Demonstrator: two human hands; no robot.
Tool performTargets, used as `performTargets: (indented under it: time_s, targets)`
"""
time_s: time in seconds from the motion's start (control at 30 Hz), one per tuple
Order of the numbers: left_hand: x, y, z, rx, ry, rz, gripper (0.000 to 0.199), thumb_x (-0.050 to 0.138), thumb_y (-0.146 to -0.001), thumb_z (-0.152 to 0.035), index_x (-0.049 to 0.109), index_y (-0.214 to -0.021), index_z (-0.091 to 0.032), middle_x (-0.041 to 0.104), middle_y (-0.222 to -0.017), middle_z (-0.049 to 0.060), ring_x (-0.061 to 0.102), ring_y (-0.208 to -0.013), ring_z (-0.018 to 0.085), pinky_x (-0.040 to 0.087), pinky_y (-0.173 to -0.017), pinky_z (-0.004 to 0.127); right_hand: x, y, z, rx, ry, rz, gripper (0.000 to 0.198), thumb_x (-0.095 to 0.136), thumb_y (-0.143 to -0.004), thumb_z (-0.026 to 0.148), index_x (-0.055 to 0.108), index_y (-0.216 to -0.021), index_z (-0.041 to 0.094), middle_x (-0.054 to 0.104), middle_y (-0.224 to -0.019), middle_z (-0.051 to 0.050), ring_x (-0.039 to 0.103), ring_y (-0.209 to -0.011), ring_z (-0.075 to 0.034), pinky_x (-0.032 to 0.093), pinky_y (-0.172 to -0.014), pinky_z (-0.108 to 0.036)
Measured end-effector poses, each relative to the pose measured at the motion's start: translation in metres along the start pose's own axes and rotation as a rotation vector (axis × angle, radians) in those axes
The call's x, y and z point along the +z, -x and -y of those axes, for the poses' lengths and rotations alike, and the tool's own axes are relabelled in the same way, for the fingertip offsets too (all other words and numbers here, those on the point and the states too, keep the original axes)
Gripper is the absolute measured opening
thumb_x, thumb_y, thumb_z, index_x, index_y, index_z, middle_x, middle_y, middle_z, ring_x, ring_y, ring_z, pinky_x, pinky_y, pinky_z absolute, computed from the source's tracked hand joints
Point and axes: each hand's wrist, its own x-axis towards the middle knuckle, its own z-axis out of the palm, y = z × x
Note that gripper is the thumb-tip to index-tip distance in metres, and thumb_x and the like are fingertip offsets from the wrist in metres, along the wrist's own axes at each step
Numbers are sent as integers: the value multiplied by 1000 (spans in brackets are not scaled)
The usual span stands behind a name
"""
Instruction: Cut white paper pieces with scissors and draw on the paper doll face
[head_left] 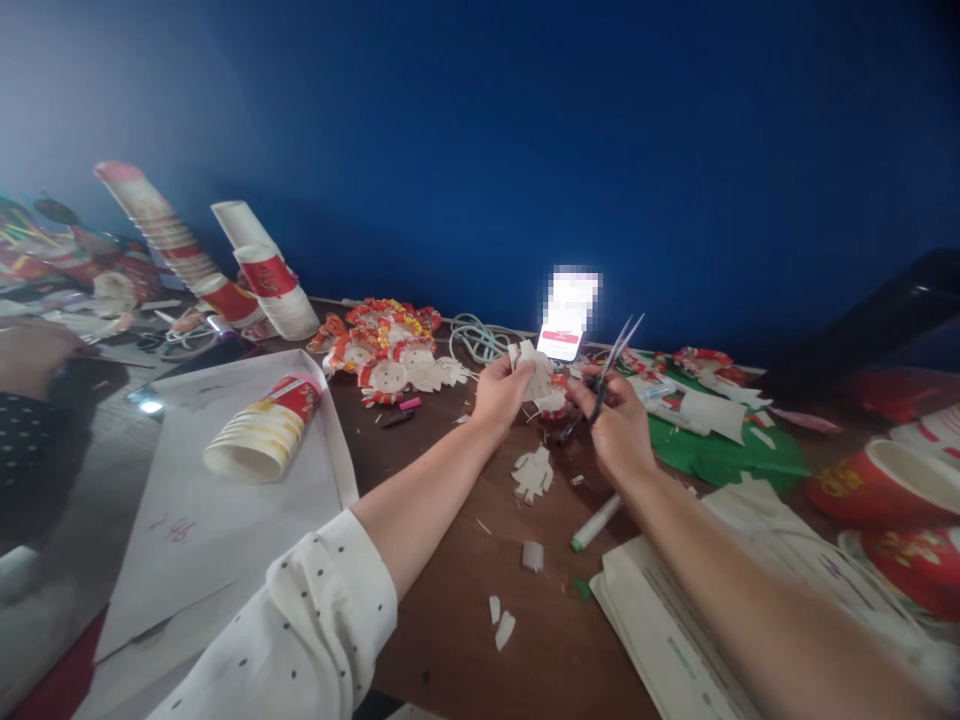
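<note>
My left hand (501, 396) is closed on a white paper cutout (537, 378), pinched between thumb and fingers. My right hand (621, 425) grips a pair of scissors (616, 350), their blades pointing upward, away from the paper. Its fingertips reach close to the cutout's right side; whether they touch it I cannot tell. A red-and-white piece (553, 398) shows between the hands. Below them, a figure-shaped white cutout (533, 474) lies flat on the brown table (450, 560). Just beyond the hands stands a lit phone (561, 338).
A pile of red-and-white paper figures (390, 350) and a coiled cable (480, 340) lie at the back. Stacked paper cups (259, 430) rest on a white box lid (180, 540). Right are a green sheet (697, 455), a marker (596, 522) and red cups (862, 480). Another person's hand (34, 355) is far left.
</note>
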Motion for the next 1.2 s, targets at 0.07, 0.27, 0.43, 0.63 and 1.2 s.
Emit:
performTargets:
  time_s: [0.07,0.27,0.43,0.63,1.2]
  targets:
    - [1,1,1,-8,18,33,22,64,-75,-32,68,-89,-15,68,-78,6,61,-68,16,50,-68,29,1,1,1,10,-7,35,47,79,-64,42,63,-104,22,68,-83,0,64,-74,-15,51,-68,-29]
    - [3,4,0,-55,39,152,22,68,-71,-28,69,-89,-15,70,-79,5,62,-68,15,49,-68,28,6,5,7,35,-17,81,45,77,-64,41,62,-101,20,70,-82,-1,65,-74,-17,50,-69,-30]
    - [5,5,0,-91,148,268,26,71,-69,-23,68,-93,-15,70,-82,6,64,-69,16,50,-71,31,4,3,7,34,36,0,46,76,-64,39,62,-103,19,69,-83,-1,64,-72,-16,49,-66,-29]
    - [5,4,0,-152,180,227,24,76,-65,-24,65,-83,-13,68,-74,3,62,-64,13,50,-67,29,-2,-4,-1,29,17,-41,44,75,-64,34,62,-103,20,70,-85,-1,65,-75,-17,50,-66,-29]
    - [9,7,-8,-291,313,139,19,77,-64,-17,66,-79,-12,65,-64,2,59,-55,11,48,-58,26,-2,-5,-5,30,26,-16,46,76,-62,38,62,-101,20,71,-84,-2,67,-77,-19,52,-68,-31]
